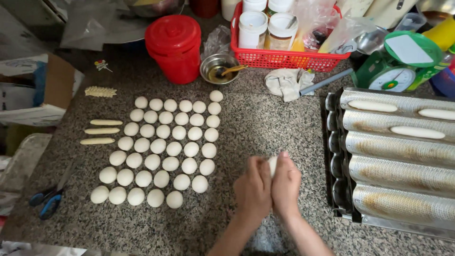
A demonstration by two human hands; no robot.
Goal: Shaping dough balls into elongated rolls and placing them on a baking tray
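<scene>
My left hand (252, 188) and my right hand (286, 184) are pressed together over the speckled stone counter (256, 121), with a piece of white dough (272, 164) squeezed between them; only its top shows. To their left lie several rows of round white dough balls (163, 151). Further left are three thin rolled dough sticks (100, 131) and a ridged dough piece (100, 91). To the right sits a perforated wavy metal baguette tray (398, 156) holding three shaped dough sticks (372, 105) in its far channels.
A red lidded bucket (174, 46), a small metal bowl (219, 68) with a brush, a red basket (284, 58) of jars, a crumpled cloth (289, 82) and a green kitchen scale (400, 66) line the far side. Blue-handled scissors (50, 199) lie at the left edge.
</scene>
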